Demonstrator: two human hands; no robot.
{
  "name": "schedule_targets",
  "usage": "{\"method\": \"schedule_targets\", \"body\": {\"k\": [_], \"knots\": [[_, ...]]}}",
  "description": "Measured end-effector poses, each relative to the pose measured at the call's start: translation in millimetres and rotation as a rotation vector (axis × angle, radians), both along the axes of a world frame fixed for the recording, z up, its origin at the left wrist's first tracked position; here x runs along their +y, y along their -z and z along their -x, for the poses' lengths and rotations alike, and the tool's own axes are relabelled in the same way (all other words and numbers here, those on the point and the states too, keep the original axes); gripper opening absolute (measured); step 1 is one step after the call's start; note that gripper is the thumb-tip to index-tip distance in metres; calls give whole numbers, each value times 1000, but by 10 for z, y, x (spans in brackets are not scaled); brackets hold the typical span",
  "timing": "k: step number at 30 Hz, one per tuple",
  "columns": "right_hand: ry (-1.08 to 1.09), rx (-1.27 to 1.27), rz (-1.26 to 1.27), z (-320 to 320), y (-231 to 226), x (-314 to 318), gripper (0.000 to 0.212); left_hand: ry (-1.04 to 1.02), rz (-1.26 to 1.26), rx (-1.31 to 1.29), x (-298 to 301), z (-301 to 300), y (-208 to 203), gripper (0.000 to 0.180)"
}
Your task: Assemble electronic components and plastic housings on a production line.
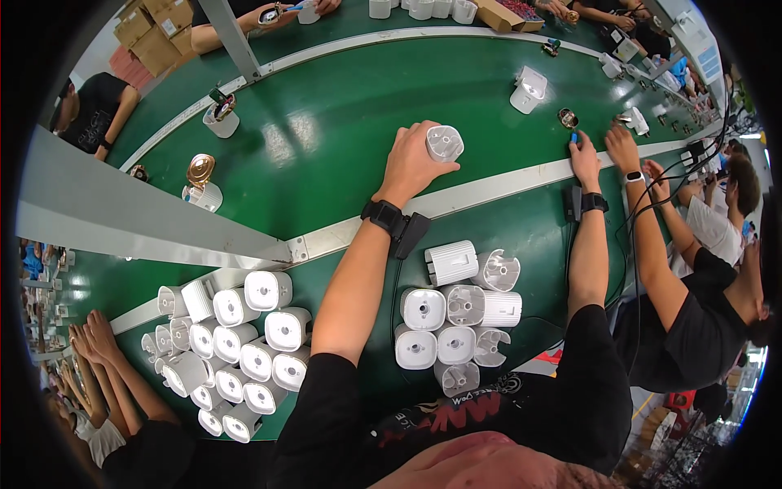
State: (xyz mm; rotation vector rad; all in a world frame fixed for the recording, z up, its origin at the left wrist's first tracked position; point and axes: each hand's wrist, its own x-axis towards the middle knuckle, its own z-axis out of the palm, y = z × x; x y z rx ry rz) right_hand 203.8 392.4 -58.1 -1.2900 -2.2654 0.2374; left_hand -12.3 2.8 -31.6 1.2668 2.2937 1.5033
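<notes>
My left hand (411,163) is wrapped round a white plastic housing (445,145) above the green belt, its hollow, ribbed end facing up. Farther right, my right hand (585,161) reaches over the belt's near rail. A small blue piece (573,138) shows at its fingertips, seemingly pinched; its kind is too small to tell. Just beyond those fingertips lies a round gold and dark part (568,118) on the belt. Another white housing (529,90) stands farther off. Close to my body, a group of white housings (456,306) sits on the green table.
A larger cluster of white housings (236,342) fills the table left of my left forearm. A grey metal post (155,204) crosses the left side. A co-worker's hand (623,151) is close beside my right hand. Black cables (634,236) hang at the right.
</notes>
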Motion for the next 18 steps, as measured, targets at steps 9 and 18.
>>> {"method": "schedule_targets", "body": {"k": [9, 18], "knots": [[-187, 137, 116, 58, -7, 70, 31, -2, -29, 5, 29, -3, -15, 57], [-627, 1172, 1890, 752, -246, -1294, 20, 75, -110, -137, 21, -6, -37, 61]]}}
